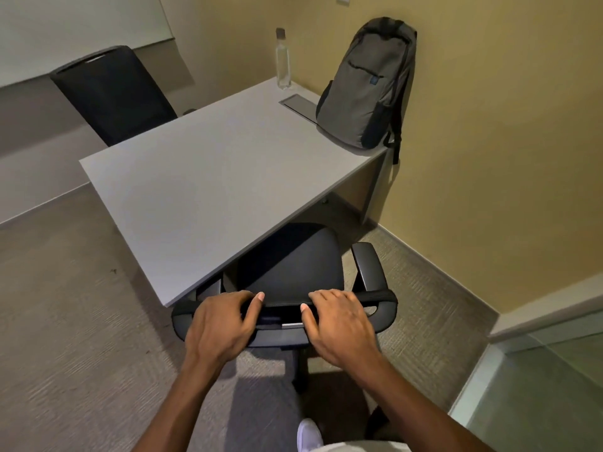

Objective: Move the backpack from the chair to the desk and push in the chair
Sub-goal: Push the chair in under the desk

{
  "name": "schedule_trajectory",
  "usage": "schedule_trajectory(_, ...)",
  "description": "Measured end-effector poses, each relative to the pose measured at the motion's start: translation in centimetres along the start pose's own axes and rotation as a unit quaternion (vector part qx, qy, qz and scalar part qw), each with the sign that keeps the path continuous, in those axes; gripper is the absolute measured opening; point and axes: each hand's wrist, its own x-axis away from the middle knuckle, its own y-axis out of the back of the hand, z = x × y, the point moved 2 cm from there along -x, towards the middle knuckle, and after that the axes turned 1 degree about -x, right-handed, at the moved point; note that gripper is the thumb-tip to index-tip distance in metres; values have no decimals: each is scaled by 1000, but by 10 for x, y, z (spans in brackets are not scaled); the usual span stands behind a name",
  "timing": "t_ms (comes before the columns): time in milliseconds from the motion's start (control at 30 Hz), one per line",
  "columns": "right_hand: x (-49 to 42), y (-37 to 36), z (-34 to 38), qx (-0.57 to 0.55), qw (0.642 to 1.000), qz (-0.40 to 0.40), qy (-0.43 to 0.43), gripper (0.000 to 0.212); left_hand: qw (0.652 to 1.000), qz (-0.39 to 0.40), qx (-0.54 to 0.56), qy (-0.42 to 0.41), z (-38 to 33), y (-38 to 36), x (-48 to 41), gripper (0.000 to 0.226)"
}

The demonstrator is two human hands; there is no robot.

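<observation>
A grey backpack (365,86) stands upright on the far right corner of the grey desk (202,177), leaning against the yellow wall, with a strap hanging over the desk's edge. The black office chair (293,265) is right below me, its seat partly under the desk's near edge. My left hand (222,321) and my right hand (339,321) both rest on the top of the chair's backrest, fingers curled over its rim, thumbs toward each other. The right armrest (368,265) sticks out beside the desk.
A clear water bottle (282,60) stands at the desk's far edge beside a cable hatch (298,104). A second black chair (114,93) sits across the desk at the left. The yellow wall is close on the right, and a glass panel (538,386) at the lower right.
</observation>
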Motion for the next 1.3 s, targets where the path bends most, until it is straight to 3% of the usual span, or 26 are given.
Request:
schedule_trajectory(633,-102,54,-102,28,998,-2,64,54,992,-36,-17,119,-91,-36,-80,61)
schedule_trajectory(1033,-201,107,-191,45,991,18,126,47,980,20,-44,191,-181,-67,-163,62)
schedule_trajectory(1300,-263,126,-244,58,981,25,183,49,972,15,-30,233,-230,-86,-210,62)
